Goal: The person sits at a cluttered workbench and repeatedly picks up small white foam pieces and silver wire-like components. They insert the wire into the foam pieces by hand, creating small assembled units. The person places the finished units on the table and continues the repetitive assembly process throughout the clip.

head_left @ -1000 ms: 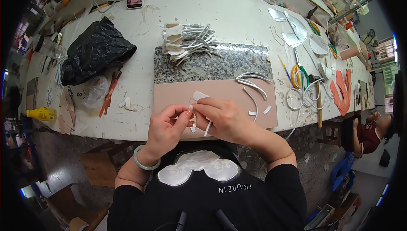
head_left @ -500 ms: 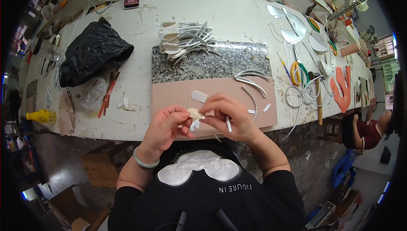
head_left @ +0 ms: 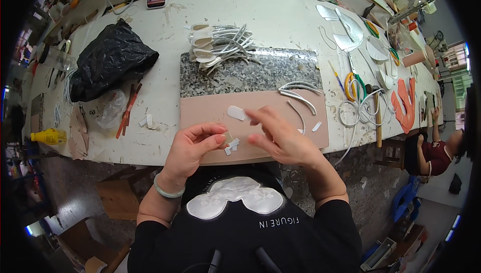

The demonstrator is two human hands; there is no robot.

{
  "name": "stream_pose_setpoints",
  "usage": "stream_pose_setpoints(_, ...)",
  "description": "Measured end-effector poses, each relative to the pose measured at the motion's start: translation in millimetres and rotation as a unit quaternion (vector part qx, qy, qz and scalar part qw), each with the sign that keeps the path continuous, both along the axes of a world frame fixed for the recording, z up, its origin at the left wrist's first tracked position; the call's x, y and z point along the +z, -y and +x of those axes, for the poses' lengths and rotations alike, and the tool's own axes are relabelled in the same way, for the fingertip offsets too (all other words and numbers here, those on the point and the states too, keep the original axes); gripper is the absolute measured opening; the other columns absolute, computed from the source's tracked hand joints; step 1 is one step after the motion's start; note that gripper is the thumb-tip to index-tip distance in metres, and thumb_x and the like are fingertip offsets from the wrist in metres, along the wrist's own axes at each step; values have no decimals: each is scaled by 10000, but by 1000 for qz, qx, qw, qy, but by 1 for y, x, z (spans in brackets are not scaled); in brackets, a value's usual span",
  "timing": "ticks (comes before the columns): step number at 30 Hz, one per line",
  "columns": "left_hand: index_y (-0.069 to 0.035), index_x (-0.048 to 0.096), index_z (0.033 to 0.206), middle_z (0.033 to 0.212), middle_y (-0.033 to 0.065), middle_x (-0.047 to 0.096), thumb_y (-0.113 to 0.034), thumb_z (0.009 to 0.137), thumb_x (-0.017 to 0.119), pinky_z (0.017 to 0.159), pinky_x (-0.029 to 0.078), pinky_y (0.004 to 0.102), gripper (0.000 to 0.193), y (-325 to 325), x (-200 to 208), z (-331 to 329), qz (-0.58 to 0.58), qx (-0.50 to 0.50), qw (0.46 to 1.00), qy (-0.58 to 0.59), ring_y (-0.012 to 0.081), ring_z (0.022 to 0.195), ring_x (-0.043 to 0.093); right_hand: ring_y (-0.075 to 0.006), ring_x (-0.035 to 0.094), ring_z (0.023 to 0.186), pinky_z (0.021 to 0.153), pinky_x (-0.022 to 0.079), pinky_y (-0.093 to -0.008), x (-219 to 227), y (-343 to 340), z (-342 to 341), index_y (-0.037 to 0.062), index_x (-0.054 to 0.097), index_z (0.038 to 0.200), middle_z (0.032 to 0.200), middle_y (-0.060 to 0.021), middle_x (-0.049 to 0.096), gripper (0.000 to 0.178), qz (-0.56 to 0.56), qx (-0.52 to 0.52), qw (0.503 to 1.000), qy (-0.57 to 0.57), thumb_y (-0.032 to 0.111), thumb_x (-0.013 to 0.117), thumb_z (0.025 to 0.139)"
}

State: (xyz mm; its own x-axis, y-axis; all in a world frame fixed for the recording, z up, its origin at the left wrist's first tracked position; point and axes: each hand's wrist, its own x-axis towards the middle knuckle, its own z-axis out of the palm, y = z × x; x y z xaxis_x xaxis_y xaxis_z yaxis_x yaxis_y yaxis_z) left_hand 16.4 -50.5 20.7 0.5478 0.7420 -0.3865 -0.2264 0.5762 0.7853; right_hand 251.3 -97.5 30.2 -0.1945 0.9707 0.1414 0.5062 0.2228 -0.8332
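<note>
My left hand [head_left: 198, 142] pinches a small, thin cream piece [head_left: 230, 135] between thumb and fingertips, seen nearly edge-on. To the right, my right hand [head_left: 288, 135] hovers over the pink-beige board [head_left: 210, 112], thumb and fingers apart, with nothing visible between them. Its fingertips are close to a white rounded tab [head_left: 235, 113] lying on the board. Several small white scraps [head_left: 232, 146] lie between my hands. Silvery-white curved strips [head_left: 299, 101] rest on the board's right part, with another small white piece [head_left: 316, 126] beside them.
A bundle of white strips with rounded cream ends [head_left: 215, 42] lies on the speckled stone slab [head_left: 280, 67]. At left are a black plastic bag [head_left: 112, 60], reddish strips [head_left: 129, 110] and a yellow bottle [head_left: 49, 136]. Scissors [head_left: 354, 75] and a hammer [head_left: 378, 117] lie at right.
My hands have moved apart. The right one has opened and the white stick-like piece it held is no longer seen. The cream piece stays in my left hand, now turned edge-on.
</note>
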Motion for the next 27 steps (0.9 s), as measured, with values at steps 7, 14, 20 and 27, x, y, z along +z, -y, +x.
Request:
stream_pose_setpoints(7, 28, 677, 961, 1084, 139, 639, 60, 835, 649, 832, 560, 310, 133, 1, -7, 5, 61, -16, 998, -3, 186, 934, 640, -107, 600, 597, 542, 481, -261, 9, 2, -7, -22, 663, 1037, 784, -76, 659, 187, -212, -11, 952, -221, 122, 634, 922)
stream_pose_setpoints(14, 40, 677, 950, 1059, 160, 663, 58, 826, 658, 815, 552, 299, 127, 3, -2, 8, 47, -42, 998, -13, 188, 900, 659, -122, 663, 676, 589, 515, -259, 17, -1, -8, -15, 667, 992, 782, -89, 699, 157, -235, -8, 961, -147, 105, 654, 892)
stream_pose_setpoints(20, 39, 665, 949, 985, 153, 684, 47, 839, 651, 786, 585, 314, 111, 0, -8, 6, 27, -57, 998, -20, 204, 888, 676, -174, 696, 738, 648, 537, -285, 18, -1, -8, -9, 674, 981, 829, -132, 715, 154, -204, 3, 971, -128, 105, 660, 878)
stream_pose_setpoints(27, 46, 655, 984, 950, 126, 690, 5, 869, 661, 780, 575, 281, 122, -2, -11, 6, -2, -60, 998, 1, 167, 844, 681, -201, 700, 733, 653, 541, -296, 18, -1, -8, -8, 674, 969, 828, -133, 712, 136, -178, 6, 978, -109, 86, 653, 872)
